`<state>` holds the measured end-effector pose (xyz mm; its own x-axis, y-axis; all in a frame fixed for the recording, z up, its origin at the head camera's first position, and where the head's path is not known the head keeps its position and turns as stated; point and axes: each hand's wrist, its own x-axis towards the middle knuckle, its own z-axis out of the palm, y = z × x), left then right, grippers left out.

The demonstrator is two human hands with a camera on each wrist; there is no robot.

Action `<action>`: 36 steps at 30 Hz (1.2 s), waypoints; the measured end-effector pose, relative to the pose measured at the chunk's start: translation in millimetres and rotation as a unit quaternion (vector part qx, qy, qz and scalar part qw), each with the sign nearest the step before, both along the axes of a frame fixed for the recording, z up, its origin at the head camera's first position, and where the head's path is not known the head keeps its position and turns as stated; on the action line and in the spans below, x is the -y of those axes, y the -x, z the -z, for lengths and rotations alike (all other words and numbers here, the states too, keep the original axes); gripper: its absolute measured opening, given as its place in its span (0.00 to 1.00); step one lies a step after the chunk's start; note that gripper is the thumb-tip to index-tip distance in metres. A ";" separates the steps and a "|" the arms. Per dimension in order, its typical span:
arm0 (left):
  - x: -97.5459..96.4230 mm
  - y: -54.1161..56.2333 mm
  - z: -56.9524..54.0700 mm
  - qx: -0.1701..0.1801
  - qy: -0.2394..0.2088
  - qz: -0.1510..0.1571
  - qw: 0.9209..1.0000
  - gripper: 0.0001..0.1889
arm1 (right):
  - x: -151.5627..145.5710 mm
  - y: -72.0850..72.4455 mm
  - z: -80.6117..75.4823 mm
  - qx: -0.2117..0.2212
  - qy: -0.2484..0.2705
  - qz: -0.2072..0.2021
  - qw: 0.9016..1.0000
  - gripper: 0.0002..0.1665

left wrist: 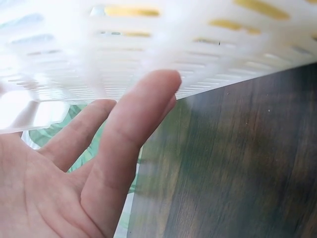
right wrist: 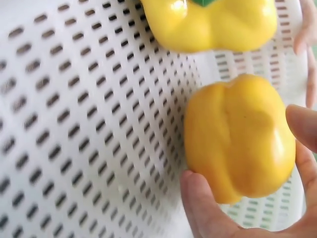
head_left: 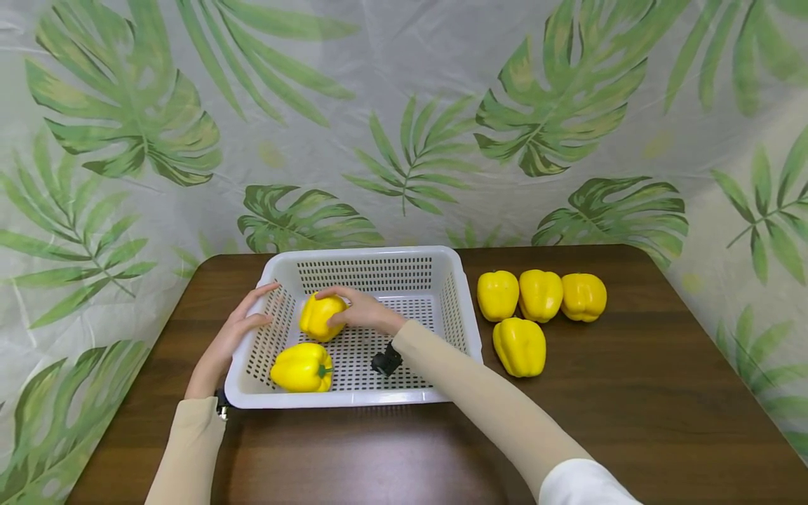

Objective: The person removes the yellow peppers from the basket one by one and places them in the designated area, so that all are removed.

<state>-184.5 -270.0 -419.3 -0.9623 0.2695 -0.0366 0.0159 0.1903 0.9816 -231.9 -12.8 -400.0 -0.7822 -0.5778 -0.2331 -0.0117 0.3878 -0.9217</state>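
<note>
In the head view, a white perforated plastic basket [head_left: 353,398] stands on the table with two yellow bell peppers inside. My right hand [head_left: 366,312] reaches in and grips the farther bell pepper [head_left: 323,319] between thumb and fingers, near the basket's left wall. The right wrist view shows the fingertips around this bell pepper [right wrist: 237,139], its lobed end up. Lying on its side at the front left is the other bell pepper [head_left: 299,368], green stem facing right. My left hand [head_left: 233,337] holds the basket's left rim, with some fingers [left wrist: 126,124] against the outer wall.
To the right of the basket, three yellow bell peppers [head_left: 541,294] form a row on the brown wooden table [head_left: 631,407], with another bell pepper [head_left: 520,347] in front of them. Behind the table hangs a leaf-patterned cloth [head_left: 429,84].
</note>
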 end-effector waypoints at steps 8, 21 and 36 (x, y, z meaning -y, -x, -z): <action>0.3 0.3 0.2 -0.011 0.005 0.000 1.000 0.29 | -24.0 6.6 -11.7 0.011 -0.020 -0.034 0.999 0.29; -0.7 0.1 0.1 -0.012 0.007 0.001 1.000 0.29 | -29.8 6.5 -4.6 -0.003 -0.026 -0.027 0.999 0.27; 0.6 0.3 0.0 -0.016 0.008 0.001 1.000 0.28 | -24.8 3.9 3.3 -0.042 -0.012 0.028 0.999 0.30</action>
<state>-184.7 -270.6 -419.3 -0.9625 0.2710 -0.0099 0.0481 0.2067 0.9772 -235.7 12.0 -403.3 -0.8302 -0.5278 -0.1797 -0.0655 0.4124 -0.9087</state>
